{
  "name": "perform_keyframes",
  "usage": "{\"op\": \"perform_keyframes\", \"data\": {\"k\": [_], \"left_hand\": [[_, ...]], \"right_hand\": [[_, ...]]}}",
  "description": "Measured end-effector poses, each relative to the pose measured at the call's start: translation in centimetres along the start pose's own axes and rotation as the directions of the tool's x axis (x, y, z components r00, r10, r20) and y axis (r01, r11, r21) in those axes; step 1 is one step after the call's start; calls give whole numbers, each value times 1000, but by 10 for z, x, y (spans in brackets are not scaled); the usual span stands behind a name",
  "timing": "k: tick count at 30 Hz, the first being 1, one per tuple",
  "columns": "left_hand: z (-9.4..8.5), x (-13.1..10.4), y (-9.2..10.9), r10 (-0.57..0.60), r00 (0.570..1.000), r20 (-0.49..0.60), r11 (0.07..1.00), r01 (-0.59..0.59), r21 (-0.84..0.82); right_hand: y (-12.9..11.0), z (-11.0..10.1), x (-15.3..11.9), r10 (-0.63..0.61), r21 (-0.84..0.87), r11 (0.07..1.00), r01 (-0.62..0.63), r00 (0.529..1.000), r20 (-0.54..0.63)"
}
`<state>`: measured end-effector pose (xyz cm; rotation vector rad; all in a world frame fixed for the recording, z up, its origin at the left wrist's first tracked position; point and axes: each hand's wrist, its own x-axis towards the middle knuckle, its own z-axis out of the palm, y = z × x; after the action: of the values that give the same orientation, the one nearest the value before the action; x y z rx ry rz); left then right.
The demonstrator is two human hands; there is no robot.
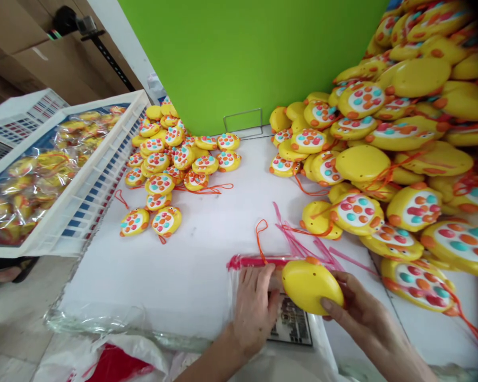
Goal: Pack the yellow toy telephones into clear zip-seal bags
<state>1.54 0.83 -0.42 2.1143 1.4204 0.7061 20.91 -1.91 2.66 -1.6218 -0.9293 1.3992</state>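
In my right hand [358, 307] is a yellow duck-shaped toy [313, 286], its plain back facing up and its thumb-side edge pinched between thumb and fingers. My left hand [255, 305] lies on a clear plastic bag [322, 339] with a red-pink strip [239, 261] along its far edge; the fingers are apart and rest near that strip. Printed black-and-white matter [292, 323] shows through the plastic. An orange cord loop [262, 233] stands up just beyond my left fingertips. Whether it belongs to the held toy cannot be made out.
A big heap of similar toys [362, 164] fills the right side. A smaller group [159, 159] lies at the left back. Pink strips [298, 244] are scattered mid-table. A green panel [242, 58] stands behind. White crate [115, 116] at left holds bagged toys [43, 175].
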Motion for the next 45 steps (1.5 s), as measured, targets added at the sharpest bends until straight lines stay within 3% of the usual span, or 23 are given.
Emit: {"op": "perform_keyframes", "data": {"k": [4,9,12,16,20,22,24,27,31,33,35,38,41,45], "left_hand": [[0,1,-2,42,998,54,999,-43,26],[-1,2,-1,88,996,15,995,-89,55],[0,2,-1,92,996,9,993,-92,76],[-1,3,0,100,995,-9,994,-100,46],[-4,4,4,142,990,7,989,-142,49],[-4,2,7,196,981,-6,975,-194,109],[-3,-3,10,229,973,-6,960,-225,165],[-7,-11,13,219,976,12,958,-218,188],[-31,-11,13,250,967,-48,959,-241,146],[-49,-7,10,184,971,-152,980,-170,101],[-64,-1,5,-50,978,-200,999,47,-19],[-71,8,1,-442,897,-17,870,424,-251],[-62,15,2,-479,856,195,762,516,-391],[-48,21,4,-455,859,234,708,508,-490]], "right_hand": [[2,2,-11,-25,-96,995,25,1000,-7],[3,-7,-19,-57,-265,962,70,997,56],[6,-18,-21,-23,-280,960,32,999,37],[2,-27,-22,109,-180,980,-88,988,111],[-11,-7,-16,137,69,986,-153,971,196],[-15,10,-9,41,42,998,-49,986,163],[-17,23,-1,-133,-147,977,156,979,155],[-17,30,7,-343,-393,819,418,906,249],[-18,23,9,-354,-488,734,473,879,320],[-19,20,9,-345,-513,724,462,885,312],[-21,19,8,-331,-525,723,449,892,307],[-23,19,7,-316,-525,727,443,894,317],[-23,18,5,-323,-517,729,448,891,318],[-25,14,7,-314,-562,679,472,879,359]]}}
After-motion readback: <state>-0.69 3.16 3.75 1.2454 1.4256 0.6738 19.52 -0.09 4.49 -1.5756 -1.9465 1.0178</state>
